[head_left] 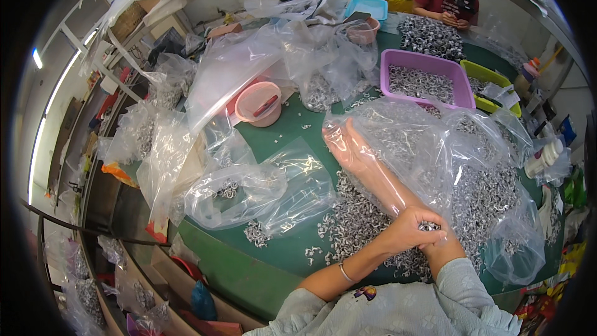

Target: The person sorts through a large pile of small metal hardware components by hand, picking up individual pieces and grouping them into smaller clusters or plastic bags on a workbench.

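The right hand (pixel 348 146) is deep inside a clear bag (pixel 398 149), fingers together and flat, while the left hand (pixel 410 231) pinches small metal rings (pixel 429 226) at the bag's mouth, so filling seems underway and dropping them in comes next.

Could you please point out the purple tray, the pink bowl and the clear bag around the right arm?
purple tray (pixel 420 57): head view, far rim.
pink bowl (pixel 254 98): head view, inner wall.
clear bag (pixel 429 149): head view, film beside the forearm.

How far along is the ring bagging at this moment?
Done: one clear bag at the left holds a few rings. In hand: right hand spreads an open bag from inside; left hand pinches a handful. Left: loose pile and purple tray, unbagged.
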Motion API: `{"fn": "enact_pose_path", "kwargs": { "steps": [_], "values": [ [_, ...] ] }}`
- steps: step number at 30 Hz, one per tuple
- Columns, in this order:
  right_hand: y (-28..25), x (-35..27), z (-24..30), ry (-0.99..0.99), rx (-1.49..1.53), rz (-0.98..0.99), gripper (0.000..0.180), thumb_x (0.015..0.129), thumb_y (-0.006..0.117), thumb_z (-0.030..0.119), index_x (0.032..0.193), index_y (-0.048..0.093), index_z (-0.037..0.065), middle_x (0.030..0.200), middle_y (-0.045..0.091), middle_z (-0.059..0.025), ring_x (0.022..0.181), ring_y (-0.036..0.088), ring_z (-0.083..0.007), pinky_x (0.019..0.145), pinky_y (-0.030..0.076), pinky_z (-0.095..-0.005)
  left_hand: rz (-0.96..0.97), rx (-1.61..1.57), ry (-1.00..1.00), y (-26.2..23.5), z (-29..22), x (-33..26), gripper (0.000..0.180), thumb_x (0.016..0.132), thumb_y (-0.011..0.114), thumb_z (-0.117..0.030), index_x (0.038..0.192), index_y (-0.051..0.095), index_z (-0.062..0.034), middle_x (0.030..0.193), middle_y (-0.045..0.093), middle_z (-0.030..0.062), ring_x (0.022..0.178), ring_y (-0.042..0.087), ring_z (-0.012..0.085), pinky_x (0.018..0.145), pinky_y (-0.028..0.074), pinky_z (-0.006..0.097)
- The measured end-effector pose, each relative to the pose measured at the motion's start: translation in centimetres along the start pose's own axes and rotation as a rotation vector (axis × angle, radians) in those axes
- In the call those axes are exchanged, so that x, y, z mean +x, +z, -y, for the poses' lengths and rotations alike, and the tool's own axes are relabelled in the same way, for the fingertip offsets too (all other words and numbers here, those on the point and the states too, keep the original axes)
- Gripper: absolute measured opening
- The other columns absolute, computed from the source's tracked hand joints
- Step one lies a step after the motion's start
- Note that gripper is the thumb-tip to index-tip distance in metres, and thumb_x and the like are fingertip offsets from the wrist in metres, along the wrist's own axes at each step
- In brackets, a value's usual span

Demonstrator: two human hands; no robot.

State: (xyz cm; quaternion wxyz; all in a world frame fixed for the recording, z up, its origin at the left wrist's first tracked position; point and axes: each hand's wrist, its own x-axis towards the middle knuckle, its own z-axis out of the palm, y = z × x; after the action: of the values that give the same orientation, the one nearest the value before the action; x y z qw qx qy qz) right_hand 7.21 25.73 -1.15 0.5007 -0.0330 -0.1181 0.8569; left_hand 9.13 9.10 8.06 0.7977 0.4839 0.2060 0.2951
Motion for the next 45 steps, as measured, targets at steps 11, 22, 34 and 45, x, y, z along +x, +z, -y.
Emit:
{"fn": "enact_pose_path", "kwargs": {
  "steps": [11, 22, 34, 45],
  "values": [
    [3.0, -0.1, 0.7, 0.030, 0.094, -0.121, 0.032, 0.093, 0.044, 0.023, 0.109, 0.046, -0.005, 0.099, 0.053, -0.0144, 0.093, 0.054, -0.0238, 0.081, 0.047, -0.0328, -0.020, -0.032, 0.002, -0.2, -0.5, -1.4, 0.007, 0.080, 0.061, -0.004, 0.082, 0.061, 0.0031, 0.066, 0.058, 0.0052, 0.050, 0.046, 0.0053, 0.046, 0.035, 0.018],
    [-7.5, -1.4, 4.1, 0.126, -0.437, -0.613, 0.020, 0.088, 0.051, 0.018, 0.096, 0.055, 0.000, 0.090, 0.059, -0.0118, 0.085, 0.058, -0.0216, 0.077, 0.050, -0.0332, -0.596, -0.200, 0.318, -4.3, -3.6, -4.3, 0.010, 0.080, 0.059, -0.001, 0.089, 0.059, 0.0015, 0.072, 0.058, 0.0058, 0.059, 0.053, 0.0090, 0.047, 0.039, 0.018],
    [12.9, -15.5, 4.2, 0.038, 0.043, -0.260, 0.036, 0.090, 0.034, 0.009, 0.117, 0.034, -0.014, 0.114, 0.044, -0.0226, 0.102, 0.048, -0.0292, 0.096, 0.039, -0.0418, -0.994, -0.338, 0.599, -8.0, -1.3, -7.3, 0.012, 0.085, 0.056, -0.006, 0.096, 0.056, -0.0006, 0.080, 0.056, 0.0013, 0.071, 0.051, 0.0057, 0.053, 0.042, 0.016],
    [15.1, -20.9, 4.3, -0.020, 0.053, -0.185, 0.042, 0.094, 0.030, 0.016, 0.122, 0.033, -0.015, 0.125, 0.037, -0.0260, 0.118, 0.038, -0.0325, 0.106, 0.028, -0.0400, -1.050, -0.350, 0.565, -7.4, -0.2, -8.8, 0.016, 0.085, 0.060, -0.011, 0.098, 0.057, -0.0011, 0.082, 0.057, 0.0009, 0.071, 0.050, 0.0048, 0.054, 0.041, 0.017]
  ]
}}
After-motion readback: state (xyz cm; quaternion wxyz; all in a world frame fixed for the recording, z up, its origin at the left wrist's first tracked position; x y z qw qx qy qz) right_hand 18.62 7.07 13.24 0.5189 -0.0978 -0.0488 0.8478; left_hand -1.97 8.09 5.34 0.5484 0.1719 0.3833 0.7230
